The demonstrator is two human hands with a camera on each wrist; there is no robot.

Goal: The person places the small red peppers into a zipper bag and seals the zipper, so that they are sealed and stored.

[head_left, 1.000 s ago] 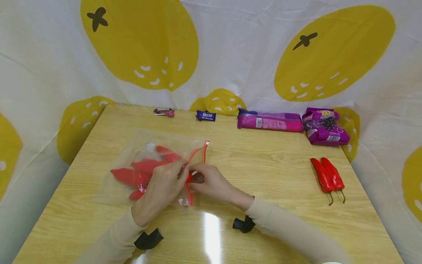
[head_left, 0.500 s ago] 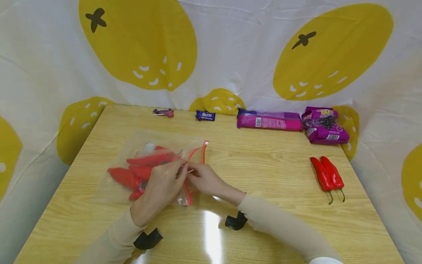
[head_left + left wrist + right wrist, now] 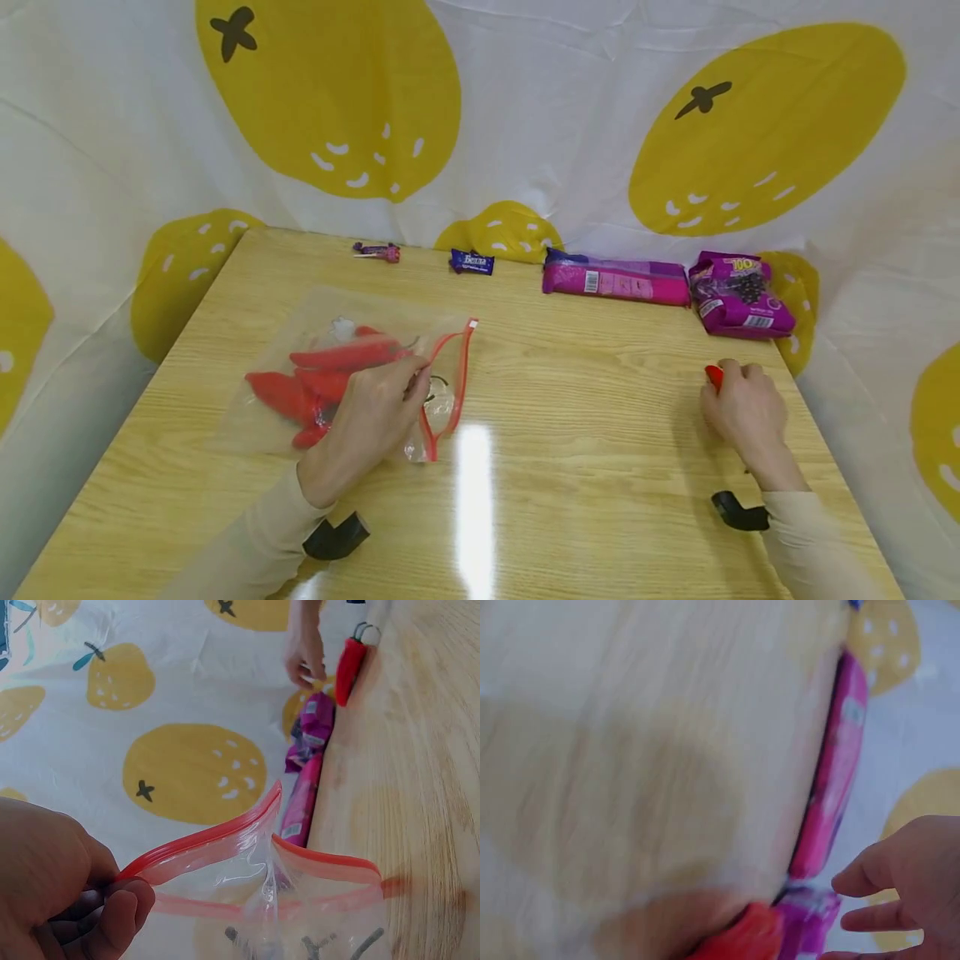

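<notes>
A clear zip bag point(image 3: 459, 387) with a red zip edge lies on the table at the left, with its mouth spread toward the right. Several red chili peppers point(image 3: 347, 357) show through its film. My left hand point(image 3: 367, 412) pinches the bag's zip edge point(image 3: 202, 840) between thumb and fingers. At the far right, my right hand point(image 3: 748, 412) is above the loose red peppers point(image 3: 350, 671) and hides most of them in the head view. In the right wrist view its fingers point(image 3: 881, 916) are spread, apart from the red pepper point(image 3: 742, 937).
Along the back edge lie a wrapped lollipop point(image 3: 377, 252), a blue-wrapped candy point(image 3: 472, 262), a long pink-purple packet point(image 3: 618, 279) and a purple bag point(image 3: 741, 296). A fruit-print cloth point(image 3: 540, 108) hangs behind the wooden table point(image 3: 585, 392).
My right hand has left the bag's mouth and moved far right to the loose peppers. The pepper it held is now inside the bag. My left hand keeps its pinch.
</notes>
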